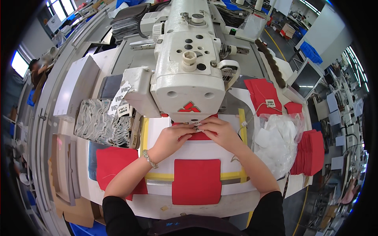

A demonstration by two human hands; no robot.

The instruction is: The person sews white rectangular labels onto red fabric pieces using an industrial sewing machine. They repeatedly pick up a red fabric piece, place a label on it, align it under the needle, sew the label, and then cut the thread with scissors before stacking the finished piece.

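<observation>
A small white rectangular label with dark print lies right between the fingers of the two bare hands, its long axis running roughly left to right, from one set of fingertips toward the other. Neither the left hand nor the right hand is clearly nearer; they reach it from opposite sides. The fingers of each hand are bunched at the label and touch its ends, though whether they pinch it or merely press it down cannot be told. Directly beneath the fingers is a flat red fabric panel, mostly covered by the hands and the bulky white metal sewing-machine head just beyond them. The label looks thin and pale against that red, its edges partly hidden. Toward the body from the fingers, a second, squarish red fabric panel lies flat and apart.
</observation>
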